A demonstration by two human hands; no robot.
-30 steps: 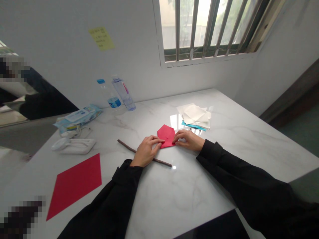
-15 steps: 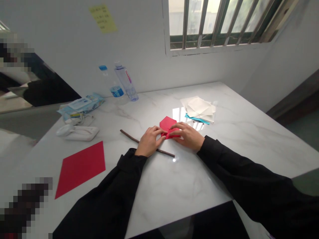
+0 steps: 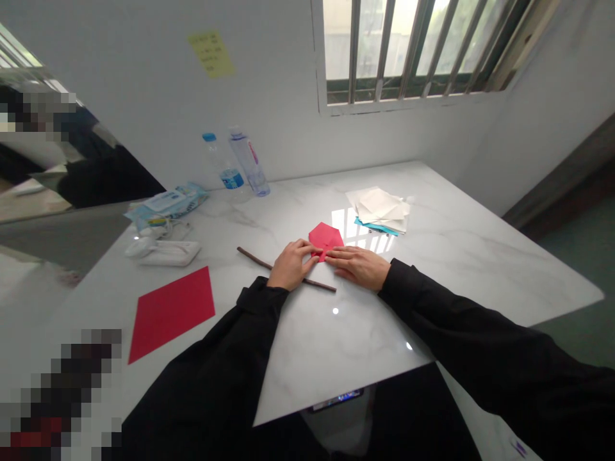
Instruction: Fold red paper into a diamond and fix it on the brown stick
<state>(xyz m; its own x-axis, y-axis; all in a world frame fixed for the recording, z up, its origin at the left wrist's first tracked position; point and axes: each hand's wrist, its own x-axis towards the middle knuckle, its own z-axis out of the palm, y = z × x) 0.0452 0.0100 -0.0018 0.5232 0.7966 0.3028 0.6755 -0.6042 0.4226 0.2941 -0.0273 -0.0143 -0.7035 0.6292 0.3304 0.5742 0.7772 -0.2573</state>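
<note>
A small folded piece of red paper [image 3: 327, 234] lies on the white marbled table in front of me, its outline many-sided. My left hand [image 3: 291, 264] is at its near left edge, with thumb and index finger closed on the paper. From the right, my right hand [image 3: 360, 266] lies with its fingers stretched out flat, the tips pressing on the near right part of the paper. The fingers hide part of the near edge. A thin brown stick [image 3: 254, 257] passes under my left hand, its near end [image 3: 323, 286] showing on the other side.
A flat red sheet [image 3: 173, 314] lies at the left. Behind it are a white device [image 3: 168, 253], a wipes pack [image 3: 173, 200] and two plastic bottles [image 3: 232, 178] [image 3: 257, 176]. White and blue papers [image 3: 379, 206] are stacked at back right. A phone [image 3: 339, 399] shows below the table edge.
My right hand's fingers have straightened and flattened over the near side of the folded paper. My left hand stays at its left edge. The view has shifted slightly.
</note>
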